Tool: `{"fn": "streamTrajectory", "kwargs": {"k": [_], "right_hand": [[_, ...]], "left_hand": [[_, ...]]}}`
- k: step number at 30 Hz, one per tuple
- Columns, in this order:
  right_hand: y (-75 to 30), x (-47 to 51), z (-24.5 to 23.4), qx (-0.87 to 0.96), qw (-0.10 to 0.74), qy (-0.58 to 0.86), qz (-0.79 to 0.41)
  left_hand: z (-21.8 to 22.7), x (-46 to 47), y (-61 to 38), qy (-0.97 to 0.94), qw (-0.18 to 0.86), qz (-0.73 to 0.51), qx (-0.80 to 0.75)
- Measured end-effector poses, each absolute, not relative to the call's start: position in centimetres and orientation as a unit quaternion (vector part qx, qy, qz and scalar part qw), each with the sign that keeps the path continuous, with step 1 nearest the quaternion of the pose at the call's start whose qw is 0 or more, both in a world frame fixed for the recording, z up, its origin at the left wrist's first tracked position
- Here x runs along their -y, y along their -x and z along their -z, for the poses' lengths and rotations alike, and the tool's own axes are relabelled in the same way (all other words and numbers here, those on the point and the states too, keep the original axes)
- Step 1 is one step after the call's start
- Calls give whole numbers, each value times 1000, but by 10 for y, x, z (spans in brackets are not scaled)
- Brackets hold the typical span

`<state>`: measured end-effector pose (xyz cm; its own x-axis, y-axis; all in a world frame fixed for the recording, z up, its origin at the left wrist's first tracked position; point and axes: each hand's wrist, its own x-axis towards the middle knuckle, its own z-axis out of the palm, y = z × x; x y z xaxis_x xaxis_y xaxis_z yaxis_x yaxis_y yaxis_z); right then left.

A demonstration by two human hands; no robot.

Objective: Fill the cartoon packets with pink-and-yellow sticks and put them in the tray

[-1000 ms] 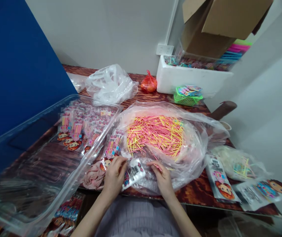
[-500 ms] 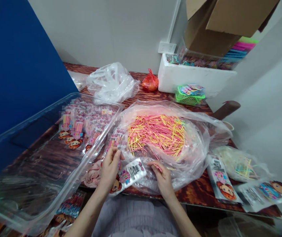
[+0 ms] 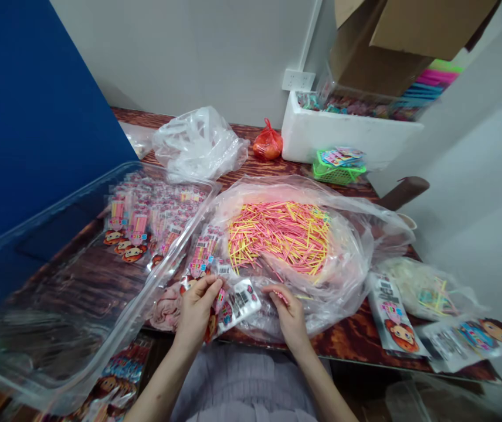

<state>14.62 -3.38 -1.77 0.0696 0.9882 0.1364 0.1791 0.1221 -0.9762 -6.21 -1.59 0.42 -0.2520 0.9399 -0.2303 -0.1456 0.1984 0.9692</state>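
My left hand (image 3: 198, 309) is closed on a small printed packet (image 3: 238, 305) with a barcode and a cartoon face, held near the table's front edge. My right hand (image 3: 289, 313) is just right of the packet, fingers pinched on a few thin pink sticks (image 3: 280, 296). Behind both hands a large clear plastic bag (image 3: 348, 258) lies open, holding a heap of pink and yellow sticks (image 3: 280, 234). A filled packet (image 3: 202, 253) lies beside the bag to the left.
A big clear plastic bin (image 3: 57, 328) at left holds several filled packets (image 3: 141, 225). Empty packets (image 3: 392, 319) and a small bag of sticks (image 3: 427, 290) lie at right. A crumpled bag (image 3: 198, 143), red bag (image 3: 267, 145), green basket (image 3: 338, 167) and white foam box (image 3: 348, 138) stand behind.
My left hand lifted toward the filled packets, then came back down onto the printed packet. My right hand stayed in place with its sticks.
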Motion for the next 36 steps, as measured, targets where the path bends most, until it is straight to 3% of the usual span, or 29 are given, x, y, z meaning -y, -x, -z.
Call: {"fn": "streamTrajectory", "kwargs": {"k": [8, 15, 21, 26, 36], "right_hand": [[-144, 35, 19, 549, 500, 539, -399], [-159, 20, 0, 515, 471, 567, -439], [-171, -14, -19, 644, 321, 639, -270], [-192, -37, -24, 646, 335, 648, -225], [-207, -90, -8, 662, 244, 702, -98]], "left_hand": [[-8, 14, 60, -405, 508, -513, -561], [-3, 15, 68, -448, 441, -508, -589], [-12, 16, 60, -448, 470, -496, -577], [-9, 17, 67, -450, 445, -515, -578], [-10, 17, 54, -521, 453, -470, -550]]}}
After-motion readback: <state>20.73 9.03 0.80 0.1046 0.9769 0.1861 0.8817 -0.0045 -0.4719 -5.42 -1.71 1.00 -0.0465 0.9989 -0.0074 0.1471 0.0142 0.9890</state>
